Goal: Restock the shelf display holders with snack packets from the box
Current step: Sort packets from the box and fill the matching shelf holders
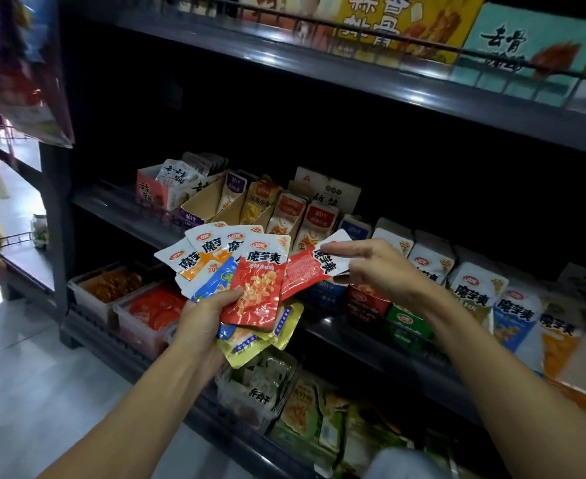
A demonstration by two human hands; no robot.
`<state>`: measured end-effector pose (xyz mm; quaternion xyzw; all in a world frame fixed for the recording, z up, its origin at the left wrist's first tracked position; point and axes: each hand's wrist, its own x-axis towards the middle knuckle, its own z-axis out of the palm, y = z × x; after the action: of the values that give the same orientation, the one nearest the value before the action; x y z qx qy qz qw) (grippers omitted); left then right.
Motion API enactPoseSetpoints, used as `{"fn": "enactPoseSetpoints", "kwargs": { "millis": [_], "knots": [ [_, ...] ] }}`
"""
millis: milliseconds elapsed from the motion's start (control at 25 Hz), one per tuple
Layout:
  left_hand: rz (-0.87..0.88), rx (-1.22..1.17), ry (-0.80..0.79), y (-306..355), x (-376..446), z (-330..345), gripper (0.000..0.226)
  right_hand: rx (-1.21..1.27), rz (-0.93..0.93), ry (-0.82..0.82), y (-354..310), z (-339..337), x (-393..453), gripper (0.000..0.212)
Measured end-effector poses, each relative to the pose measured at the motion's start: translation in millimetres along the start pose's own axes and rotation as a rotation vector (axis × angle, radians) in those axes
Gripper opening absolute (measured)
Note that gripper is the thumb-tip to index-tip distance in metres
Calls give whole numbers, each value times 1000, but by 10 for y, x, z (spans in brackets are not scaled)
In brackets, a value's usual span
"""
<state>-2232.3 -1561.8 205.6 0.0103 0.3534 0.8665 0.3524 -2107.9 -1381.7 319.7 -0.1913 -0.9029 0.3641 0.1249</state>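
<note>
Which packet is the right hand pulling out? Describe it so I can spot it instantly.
Start at the fan of snack packets held by the left hand in front of the middle shelf. Just right of the fan, the right hand pinches one red packet. It alone lies turned sideways, apart from the fan.

There is a single view, taken from a wide-angle camera worn on the person's head. It looks forward and down, turned slightly to the right, along a dark shelf unit [353,81] that runs from the left middle toward the lower right. It sits close: both forearms reach in from the bottom edge, and the left hand [205,305] and right hand [381,264] fill the centre. The shelf edges bow near the borders. At far left a strip of pale floor [25,357] shows below.
</note>
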Motion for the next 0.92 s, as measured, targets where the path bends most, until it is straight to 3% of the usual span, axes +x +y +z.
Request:
{"fn": "enactPoseSetpoints", "kwargs": {
  "millis": [120, 280, 400, 520, 680, 920],
  "knots": [
    [11, 14, -1, 45, 40, -2, 47, -245, -96, 50, 43, -161, -95, 34],
    [15, 40, -41, 50, 7, 11, 47, -35, -84, 87, 3, -435, -185, 10],
    [24, 126, -85, 22, -43, 35, 47, 113, 10, 21, -67, -523, -220, 18],
    [30, 227, -164, -34, -118, 81, 46, -77, 90, -41, -107, -390, -135, 11],
    [-42, 223, -250, -87, -199, 131, 41, -141, 132, -40, -112, -208, -20, 7],
    [-56, 190, -300, -120, -206, 180, 51, 40, 166, -111, 17, -167, -53, 21]
  ]
}}
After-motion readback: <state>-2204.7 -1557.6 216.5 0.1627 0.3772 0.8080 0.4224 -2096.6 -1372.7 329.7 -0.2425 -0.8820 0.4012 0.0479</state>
